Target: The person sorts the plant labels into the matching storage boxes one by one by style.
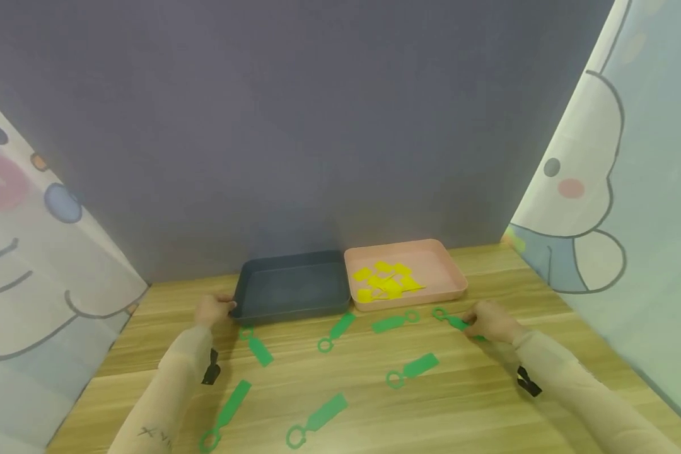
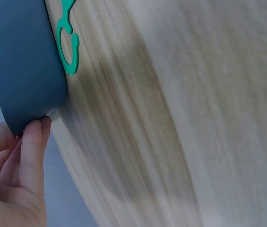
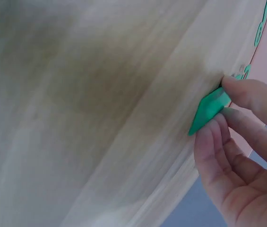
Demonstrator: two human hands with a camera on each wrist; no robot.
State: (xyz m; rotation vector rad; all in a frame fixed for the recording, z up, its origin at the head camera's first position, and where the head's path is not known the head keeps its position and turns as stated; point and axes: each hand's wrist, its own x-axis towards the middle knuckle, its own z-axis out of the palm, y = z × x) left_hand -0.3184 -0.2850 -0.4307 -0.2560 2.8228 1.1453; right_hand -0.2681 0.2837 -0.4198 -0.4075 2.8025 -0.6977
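Observation:
My left hand (image 1: 211, 309) is at the left end of a dark blue-grey tray (image 1: 292, 255). In the left wrist view, thumb and curled fingers (image 2: 31, 151) grip the tray's end wall (image 2: 34, 101). Beyond the trays' front right corner, my right hand (image 1: 490, 320) pinches a flat green tag (image 1: 457, 323) with a ring at one end. The right wrist view shows the tag's wide end (image 3: 209, 111) between thumb and fingers, tilted against the wood. Part of this tag is hidden behind the fingers.
A pink tray (image 1: 431, 268) with several yellow flat pieces (image 1: 390, 287) adjoins the dark tray. Several more green ring-ended tags, such as one tag (image 1: 326, 413), lie scattered on the wooden table (image 1: 363, 429). A grey wall (image 1: 318, 126) stands behind; printed cloths hang on both sides.

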